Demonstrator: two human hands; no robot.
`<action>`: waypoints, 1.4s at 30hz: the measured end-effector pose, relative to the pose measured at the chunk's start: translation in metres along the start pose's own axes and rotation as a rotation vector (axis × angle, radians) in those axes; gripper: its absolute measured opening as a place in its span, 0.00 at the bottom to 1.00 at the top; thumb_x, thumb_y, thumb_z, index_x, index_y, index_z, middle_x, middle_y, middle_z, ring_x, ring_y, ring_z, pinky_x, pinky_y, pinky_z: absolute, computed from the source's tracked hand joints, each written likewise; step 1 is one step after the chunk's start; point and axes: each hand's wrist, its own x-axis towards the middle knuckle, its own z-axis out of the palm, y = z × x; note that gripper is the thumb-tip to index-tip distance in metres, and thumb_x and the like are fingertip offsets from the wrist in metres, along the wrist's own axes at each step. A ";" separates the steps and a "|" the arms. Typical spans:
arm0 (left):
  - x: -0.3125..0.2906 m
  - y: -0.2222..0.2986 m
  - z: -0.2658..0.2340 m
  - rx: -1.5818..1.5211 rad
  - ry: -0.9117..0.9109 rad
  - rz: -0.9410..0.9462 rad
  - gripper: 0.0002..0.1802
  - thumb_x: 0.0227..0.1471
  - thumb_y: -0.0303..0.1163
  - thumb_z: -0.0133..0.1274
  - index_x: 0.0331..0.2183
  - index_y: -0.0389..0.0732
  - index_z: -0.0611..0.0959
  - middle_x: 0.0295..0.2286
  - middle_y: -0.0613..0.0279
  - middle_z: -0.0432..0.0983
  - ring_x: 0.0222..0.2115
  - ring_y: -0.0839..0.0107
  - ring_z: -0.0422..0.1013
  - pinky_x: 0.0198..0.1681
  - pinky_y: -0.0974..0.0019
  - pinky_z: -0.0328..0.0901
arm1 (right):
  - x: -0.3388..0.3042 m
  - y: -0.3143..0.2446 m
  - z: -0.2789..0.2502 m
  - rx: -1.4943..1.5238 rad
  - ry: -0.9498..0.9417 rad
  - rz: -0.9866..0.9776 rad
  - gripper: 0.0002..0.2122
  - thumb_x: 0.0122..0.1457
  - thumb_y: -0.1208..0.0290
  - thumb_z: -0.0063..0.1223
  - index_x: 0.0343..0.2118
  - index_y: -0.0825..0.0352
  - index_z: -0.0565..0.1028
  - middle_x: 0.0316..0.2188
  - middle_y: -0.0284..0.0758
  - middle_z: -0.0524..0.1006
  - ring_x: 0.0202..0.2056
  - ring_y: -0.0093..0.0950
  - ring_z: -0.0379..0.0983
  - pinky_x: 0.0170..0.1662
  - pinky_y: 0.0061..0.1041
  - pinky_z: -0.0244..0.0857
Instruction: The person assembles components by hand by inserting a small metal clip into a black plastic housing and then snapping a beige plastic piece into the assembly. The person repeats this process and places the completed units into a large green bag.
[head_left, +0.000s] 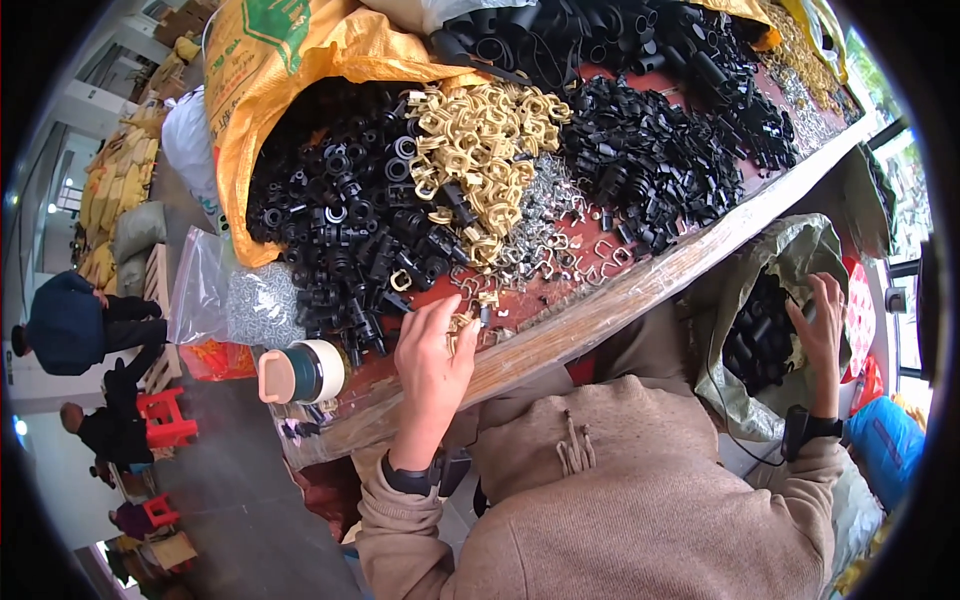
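Note:
My left hand hangs low over the table's near edge, thumb and fingers apart. Just beyond its fingertips lie a few small cream pieces and loose metal clips. Farther back are a heap of cream ring-shaped clamps and a pile of black plastic fittings. On the right, my right hand is at the mouth of a green woven sack, fingers stretched out and nothing visible in them. Inside the sack sit black tubular parts.
A worn wooden edge runs along the table front. A lidded cup stands at the left corner beside a clear bag of metal clips. An orange sack and black clips lie behind. Several people are at far left.

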 end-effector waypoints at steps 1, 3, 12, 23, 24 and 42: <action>0.001 0.004 0.000 0.016 0.007 0.032 0.15 0.39 0.27 0.53 0.34 0.33 0.74 0.30 0.54 0.71 0.29 0.62 0.66 0.34 0.65 0.62 | 0.000 -0.005 0.000 0.017 0.072 -0.078 0.12 0.42 0.75 0.52 0.32 0.68 0.69 0.31 0.38 0.68 0.35 0.36 0.65 0.39 0.27 0.59; 0.003 0.009 0.007 0.040 0.001 0.108 0.15 0.38 0.26 0.53 0.33 0.33 0.74 0.29 0.53 0.70 0.30 0.57 0.65 0.34 0.62 0.61 | 0.013 -0.047 -0.002 0.238 0.096 -0.056 0.10 0.41 0.79 0.51 0.30 0.68 0.70 0.31 0.38 0.69 0.34 0.35 0.66 0.37 0.26 0.60; -0.003 0.017 0.014 0.088 -0.032 0.184 0.14 0.38 0.27 0.53 0.32 0.34 0.74 0.29 0.54 0.70 0.30 0.58 0.65 0.34 0.62 0.61 | 0.056 -0.244 0.050 0.642 -0.139 -0.902 0.06 0.36 0.72 0.48 0.20 0.65 0.67 0.20 0.35 0.63 0.26 0.32 0.63 0.32 0.27 0.58; -0.007 0.017 0.019 0.060 -0.028 0.186 0.11 0.40 0.25 0.52 0.31 0.32 0.75 0.28 0.52 0.70 0.28 0.57 0.65 0.32 0.62 0.61 | 0.042 -0.299 0.095 0.496 -0.004 -0.843 0.07 0.39 0.70 0.47 0.21 0.67 0.70 0.21 0.34 0.67 0.26 0.29 0.67 0.27 0.26 0.60; -0.007 0.017 0.020 0.029 -0.023 0.145 0.11 0.40 0.25 0.51 0.31 0.31 0.75 0.27 0.52 0.70 0.28 0.58 0.65 0.31 0.63 0.62 | 0.040 -0.298 0.095 0.474 0.003 -0.818 0.07 0.39 0.70 0.47 0.21 0.67 0.70 0.21 0.34 0.67 0.26 0.29 0.67 0.27 0.26 0.60; -0.002 0.017 0.039 -0.579 0.064 -0.088 0.04 0.42 0.22 0.51 0.25 0.32 0.73 0.24 0.64 0.69 0.25 0.77 0.64 0.29 0.77 0.60 | 0.031 -0.283 0.077 2.223 -1.362 0.176 0.09 0.53 0.68 0.46 0.21 0.66 0.67 0.13 0.23 0.63 0.14 0.13 0.56 0.16 0.12 0.50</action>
